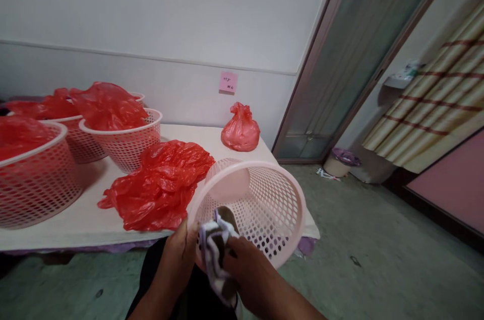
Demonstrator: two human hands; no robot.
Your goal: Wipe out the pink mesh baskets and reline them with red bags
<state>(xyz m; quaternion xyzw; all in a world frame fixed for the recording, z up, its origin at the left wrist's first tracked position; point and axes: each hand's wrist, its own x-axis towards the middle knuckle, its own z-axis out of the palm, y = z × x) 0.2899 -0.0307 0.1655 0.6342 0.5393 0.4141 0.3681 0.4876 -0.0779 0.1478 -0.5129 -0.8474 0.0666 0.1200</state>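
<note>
A pink mesh plastic basket (280,174) is tipped on its side at the table's front corner, its opening toward me. My left hand (181,249) grips the left part of its rim. In my right hand (245,264) is a striped cloth (217,254), brown, white and purple, held at the basket's mouth with part of it reaching inside. Through the mesh the inside of the basket shows no other contents. Left of the basket lies a heap of crumpled red plastic bags (162,184).
Several pink baskets holding red bags, one of them a near basket (124,143), stand on the white-covered table (185,132) at left. A knotted red bag (241,128) sits by the wall under a pink note (228,82). A bin (338,163) stands on the floor beyond.
</note>
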